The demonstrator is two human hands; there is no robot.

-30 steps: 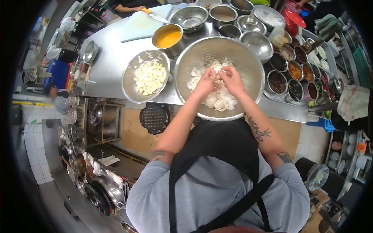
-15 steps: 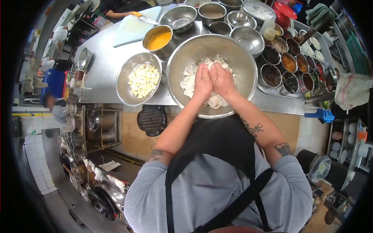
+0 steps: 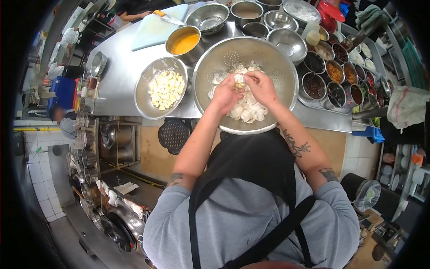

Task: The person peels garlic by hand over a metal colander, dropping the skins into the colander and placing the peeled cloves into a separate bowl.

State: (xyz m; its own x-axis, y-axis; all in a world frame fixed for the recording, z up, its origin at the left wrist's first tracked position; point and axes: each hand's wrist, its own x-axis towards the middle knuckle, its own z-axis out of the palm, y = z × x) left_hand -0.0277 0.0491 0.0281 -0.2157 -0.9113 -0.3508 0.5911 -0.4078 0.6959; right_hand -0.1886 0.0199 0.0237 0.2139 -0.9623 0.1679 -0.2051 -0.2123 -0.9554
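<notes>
A large perforated metal colander [image 3: 282, 96] holds a heap of garlic with papery white skins [image 3: 246, 110]. Over it, both hands meet around a garlic clove [image 3: 239, 80], white with a yellowish part showing. My left hand [image 3: 227, 95] has its fingers curled under and round the clove. From the other side, my right hand [image 3: 262, 88] pinches it, fingertips together. Left of the big colander stands a smaller colander [image 3: 139, 96] with peeled pale yellow garlic cloves [image 3: 166, 89].
Behind are a pot of orange liquid [image 3: 184, 43], several metal bowls [image 3: 286, 45], and a cutting board [image 3: 152, 33] with a yellow-handled knife [image 3: 168, 18]. At right stand several tubs of sauces and toppings [image 3: 314, 86]. Another person's arm [image 3: 134, 17] shows beyond the board.
My hands were pressed together side by side over the garlic. They have now parted slightly, with the fingers turned inward, and a clove shows between them.
</notes>
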